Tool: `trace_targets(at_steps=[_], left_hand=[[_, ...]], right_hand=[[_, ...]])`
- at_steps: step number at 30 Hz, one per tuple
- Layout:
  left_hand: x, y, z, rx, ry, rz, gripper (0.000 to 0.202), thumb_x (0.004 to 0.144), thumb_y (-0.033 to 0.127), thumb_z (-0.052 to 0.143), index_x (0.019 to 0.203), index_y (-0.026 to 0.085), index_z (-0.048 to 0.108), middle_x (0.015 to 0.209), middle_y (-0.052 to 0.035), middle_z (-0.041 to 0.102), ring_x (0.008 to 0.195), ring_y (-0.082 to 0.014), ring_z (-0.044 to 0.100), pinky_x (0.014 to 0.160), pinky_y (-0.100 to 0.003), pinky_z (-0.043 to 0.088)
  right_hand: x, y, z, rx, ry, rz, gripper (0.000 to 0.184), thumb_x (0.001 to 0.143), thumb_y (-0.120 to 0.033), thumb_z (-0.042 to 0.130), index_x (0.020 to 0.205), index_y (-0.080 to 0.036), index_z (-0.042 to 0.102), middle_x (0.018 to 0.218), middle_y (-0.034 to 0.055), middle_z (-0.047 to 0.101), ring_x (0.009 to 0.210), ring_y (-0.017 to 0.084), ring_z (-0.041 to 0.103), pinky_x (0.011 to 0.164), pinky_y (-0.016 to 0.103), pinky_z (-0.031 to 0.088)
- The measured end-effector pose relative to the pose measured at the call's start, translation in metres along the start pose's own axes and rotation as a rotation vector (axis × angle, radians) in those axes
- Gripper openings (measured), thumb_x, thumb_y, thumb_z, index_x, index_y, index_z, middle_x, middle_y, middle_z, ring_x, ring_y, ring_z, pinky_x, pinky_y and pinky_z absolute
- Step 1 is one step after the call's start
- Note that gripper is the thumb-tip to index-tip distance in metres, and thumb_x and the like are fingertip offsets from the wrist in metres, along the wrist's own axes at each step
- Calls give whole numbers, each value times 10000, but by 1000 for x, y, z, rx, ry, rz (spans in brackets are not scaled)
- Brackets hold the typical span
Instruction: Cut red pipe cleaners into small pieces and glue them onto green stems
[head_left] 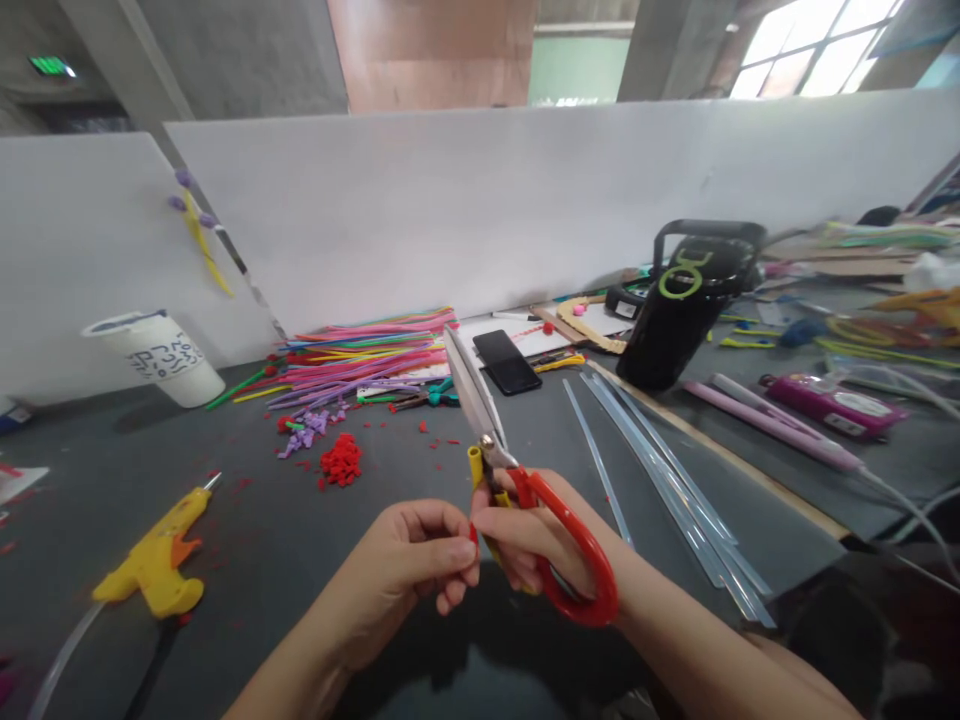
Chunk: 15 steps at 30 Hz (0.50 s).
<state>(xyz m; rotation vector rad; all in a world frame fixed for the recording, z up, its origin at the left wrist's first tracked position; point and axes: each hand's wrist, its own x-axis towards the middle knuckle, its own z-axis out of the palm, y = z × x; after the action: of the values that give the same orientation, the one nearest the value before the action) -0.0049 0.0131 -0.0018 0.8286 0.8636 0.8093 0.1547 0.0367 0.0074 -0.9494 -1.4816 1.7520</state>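
Note:
My right hand (536,545) grips red-handled scissors (525,480), their closed blades pointing up and away from me. A short yellow stick piece (475,467) stands against the blades near the pivot. My left hand (416,560) is closed in a pinch at the lower end of that yellow piece, touching my right hand's fingers. Both hands hover low over the dark grey table (300,540), close to its near edge.
A yellow glue gun (157,565) lies at left, a white paper cup (161,355) behind it. Colourful sticks (360,360), red scraps (341,462), a black phone (506,362), a black bottle (686,305), clear glue sticks (667,480) and a pink tool (832,405) surround the hands.

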Motion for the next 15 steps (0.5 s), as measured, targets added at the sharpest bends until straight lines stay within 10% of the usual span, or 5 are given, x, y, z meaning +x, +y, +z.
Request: trace_targets(at_steps=[15], left_hand=[[1, -2, 5, 76, 18, -42, 162, 720, 234, 615, 610, 115, 606, 546, -11, 591, 418, -49, 483, 414, -151, 368]], right_hand=[[-1, 2, 4, -145, 123, 9, 75, 688, -248, 489, 653, -183, 477, 426, -93, 449, 314, 42, 375, 322, 147, 309]])
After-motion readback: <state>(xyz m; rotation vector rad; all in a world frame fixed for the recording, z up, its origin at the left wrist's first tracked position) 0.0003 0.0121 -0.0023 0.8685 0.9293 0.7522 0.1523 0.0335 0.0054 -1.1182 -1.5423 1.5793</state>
